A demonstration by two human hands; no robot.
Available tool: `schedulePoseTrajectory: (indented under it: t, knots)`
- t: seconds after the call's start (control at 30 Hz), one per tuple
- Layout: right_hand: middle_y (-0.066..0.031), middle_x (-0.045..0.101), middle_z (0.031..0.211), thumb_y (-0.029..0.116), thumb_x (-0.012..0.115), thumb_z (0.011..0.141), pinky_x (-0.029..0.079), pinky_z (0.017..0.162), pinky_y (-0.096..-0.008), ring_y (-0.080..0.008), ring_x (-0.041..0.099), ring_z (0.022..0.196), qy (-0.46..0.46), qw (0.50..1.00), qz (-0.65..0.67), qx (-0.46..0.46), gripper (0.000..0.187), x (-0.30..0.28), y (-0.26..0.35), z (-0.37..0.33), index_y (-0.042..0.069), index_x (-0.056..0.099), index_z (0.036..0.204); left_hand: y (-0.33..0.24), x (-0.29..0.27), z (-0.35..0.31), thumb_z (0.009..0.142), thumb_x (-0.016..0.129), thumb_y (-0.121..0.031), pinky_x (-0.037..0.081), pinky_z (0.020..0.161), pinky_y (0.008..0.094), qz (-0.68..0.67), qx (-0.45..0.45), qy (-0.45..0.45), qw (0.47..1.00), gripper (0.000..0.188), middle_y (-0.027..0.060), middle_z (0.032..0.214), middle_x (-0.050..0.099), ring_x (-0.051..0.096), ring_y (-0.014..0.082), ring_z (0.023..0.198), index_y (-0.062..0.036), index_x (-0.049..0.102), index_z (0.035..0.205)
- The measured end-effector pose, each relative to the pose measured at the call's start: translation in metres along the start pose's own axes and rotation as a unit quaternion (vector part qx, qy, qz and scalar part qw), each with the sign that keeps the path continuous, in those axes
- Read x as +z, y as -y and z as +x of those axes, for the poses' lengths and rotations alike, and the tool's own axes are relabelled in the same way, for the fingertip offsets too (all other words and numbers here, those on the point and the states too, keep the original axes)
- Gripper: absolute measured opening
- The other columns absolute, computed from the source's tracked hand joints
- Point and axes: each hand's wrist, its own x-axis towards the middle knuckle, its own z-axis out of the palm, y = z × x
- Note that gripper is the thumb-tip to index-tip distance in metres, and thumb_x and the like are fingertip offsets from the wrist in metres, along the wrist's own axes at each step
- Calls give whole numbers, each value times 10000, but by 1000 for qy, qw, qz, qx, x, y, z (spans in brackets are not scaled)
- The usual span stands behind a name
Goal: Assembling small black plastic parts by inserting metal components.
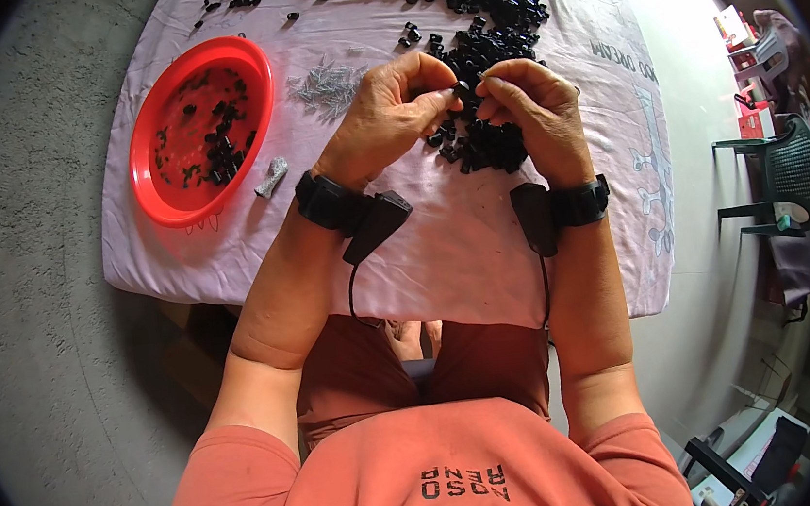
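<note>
My left hand (391, 108) pinches a small black plastic piece (460, 88) between thumb and fingertips, over the cloth-covered table. Close beside it, my right hand (542, 108) is closed in a pinch as well; what lies between its fingertips is too small to make out. Below and beyond both hands spreads a heap of small black plastic pieces (483, 48). To the left of my left hand lies a loose pile of thin silvery metal pins (329, 90). Each wrist wears a black strap with a dark box and cable.
A red plastic basin (154, 194) with some black pieces inside stands at the table's left. Near it lies a small grey twisted bundle (271, 178). A pale pink cloth (444, 249) covers the table. Off to the right, a green chair (793, 177) stands on the floor.
</note>
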Motion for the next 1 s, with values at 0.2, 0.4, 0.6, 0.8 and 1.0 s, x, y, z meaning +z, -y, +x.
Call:
schedulePoseTrajectory:
  t: [0.2,0.4,0.6,0.8,1.0]
  knots:
    - [-79,706,903,88,626,956,568,697,-226,-134,705,777,-2,999,33,20,126,8,0,-1,-12,661,1025,11,2,2,947,592,-24,460,586,184,15,23,25,999,73,-16,814,592,528,33,664,-24,610,1018]
    - [-81,706,917,92,618,962,573,704,-234,-142,712,801,4,998,49,44,131,6,-1,-1,-9,652,1038,7,7,2,949,591,-29,466,586,190,-15,5,18,1000,101,-18,812,586,533,35,667,-20,604,1048]
    - [-79,705,919,96,620,963,576,710,-235,-142,713,806,7,996,79,51,131,6,0,0,-4,647,1043,3,6,-1,962,602,-85,436,568,171,-63,-46,26,997,155,-25,827,598,534,24,666,-19,619,1101]
    - [-74,703,906,101,624,961,577,706,-237,-138,709,794,13,995,87,49,139,8,1,-2,-2,642,1052,9,5,0,960,611,-102,420,574,157,-146,-91,21,985,151,-22,834,609,529,21,661,-25,626,1090]
    - [-75,704,893,105,623,962,569,691,-236,-131,703,788,21,997,66,42,131,9,2,-1,-1,647,1036,8,6,-1,956,609,-93,429,582,162,-95,-78,7,992,127,-16,838,610,523,22,661,-43,624,1072]
